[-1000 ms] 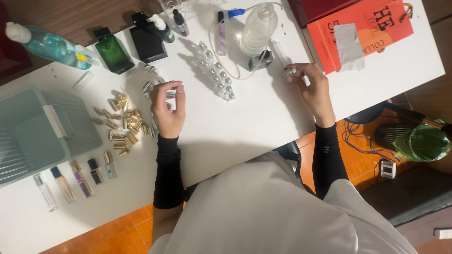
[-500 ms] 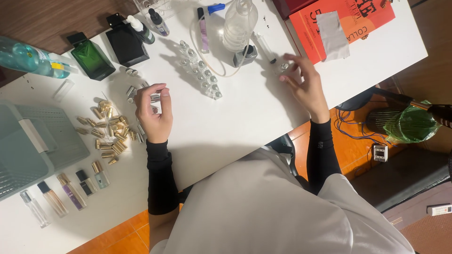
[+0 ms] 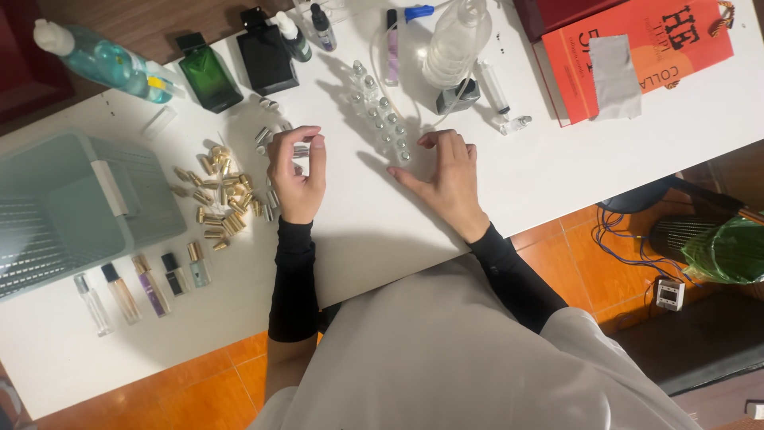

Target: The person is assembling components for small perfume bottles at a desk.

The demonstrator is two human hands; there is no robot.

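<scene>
Head view: left hand [image 3: 296,177] over white surface [image 3: 350,239], grip pinching a small silver metal cap [image 3: 301,150] between thumb and fingertips. Right hand [image 3: 444,177] rests flat, fingers spread, just beside row of small clear glass vials [image 3: 380,119]. Heap of gold metal caps [image 3: 216,197] near left hand.

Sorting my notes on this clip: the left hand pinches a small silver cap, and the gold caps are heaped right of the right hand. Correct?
Not quite. In the head view the left hand does pinch a silver cap, but the gold caps are heaped to its left, beside the basket, not right of the right hand.
</scene>
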